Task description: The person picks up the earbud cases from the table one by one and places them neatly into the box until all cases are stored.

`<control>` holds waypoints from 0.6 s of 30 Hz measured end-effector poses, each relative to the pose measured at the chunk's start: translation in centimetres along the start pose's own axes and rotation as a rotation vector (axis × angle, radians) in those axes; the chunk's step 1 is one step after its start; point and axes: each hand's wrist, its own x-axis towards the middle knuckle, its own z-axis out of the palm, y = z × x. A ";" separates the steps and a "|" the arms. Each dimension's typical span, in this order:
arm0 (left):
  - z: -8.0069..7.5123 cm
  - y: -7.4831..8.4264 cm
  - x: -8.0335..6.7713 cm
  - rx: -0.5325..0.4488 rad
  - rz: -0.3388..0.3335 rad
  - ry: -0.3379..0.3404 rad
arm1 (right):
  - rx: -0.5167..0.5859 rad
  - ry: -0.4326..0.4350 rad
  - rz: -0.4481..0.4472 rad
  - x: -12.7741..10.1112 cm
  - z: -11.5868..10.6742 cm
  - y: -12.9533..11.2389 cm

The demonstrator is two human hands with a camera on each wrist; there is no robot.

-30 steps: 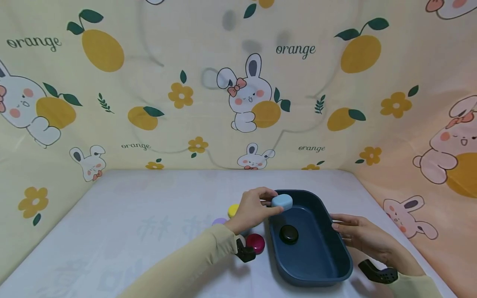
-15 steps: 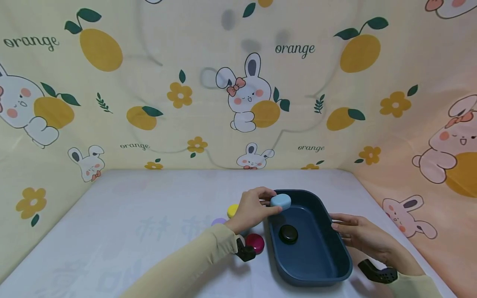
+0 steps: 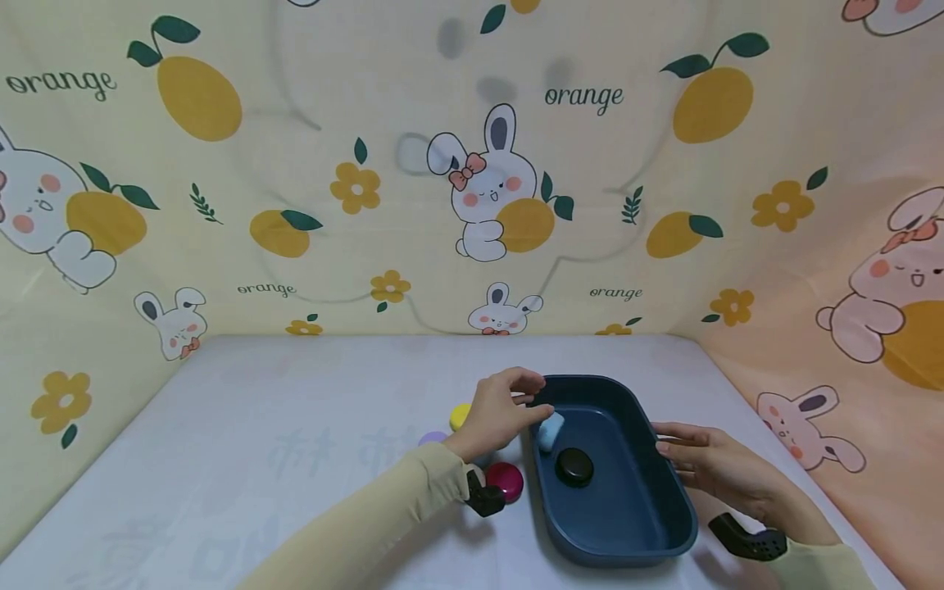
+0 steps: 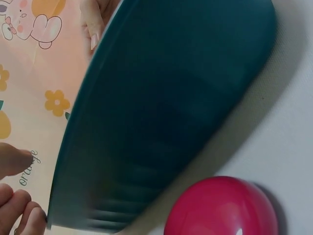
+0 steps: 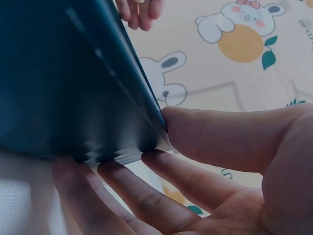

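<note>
A dark blue rectangular tray (image 3: 627,516) with rounded corners stands on the table. Inside it, a light blue rounded block (image 3: 550,433) leans tilted by the left wall, just below my left hand (image 3: 501,414). That hand hangs over the tray's left rim, thumb and fingers parted, holding nothing. Close to the block lies a glossy black round piece (image 3: 575,467). On the tray's right side, my right hand (image 3: 730,471) rests its extended fingertips against the outer wall; the right wrist view has its thumb (image 5: 215,137) at the rim.
Left of the tray, a shiny magenta round piece (image 3: 506,482) sits on the white table (image 3: 295,483). Yellow (image 3: 460,416) and lilac (image 3: 432,438) pieces lie partly hidden behind my left wrist. A printed cloth (image 3: 354,246) hangs behind.
My left hand has let go of the light blue block, which has dropped into the tray. The black piece has shifted slightly right. My right hand has stayed in place.
</note>
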 end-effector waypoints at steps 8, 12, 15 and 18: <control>-0.4 0.0 -0.4 -0.004 0.012 0.025 | 0.006 -0.010 0.001 0.0 -0.1 0.0; -1.0 0.0 -0.8 -0.025 0.024 0.043 | 0.006 -0.005 0.008 0.0 -0.1 0.0; -1.6 0.1 -1.2 -0.041 0.012 0.059 | 0.004 -0.008 0.005 0.0 -0.2 0.0; -2.3 0.2 -1.6 -0.046 -0.009 0.068 | 0.002 -0.012 0.004 0.1 -0.2 0.1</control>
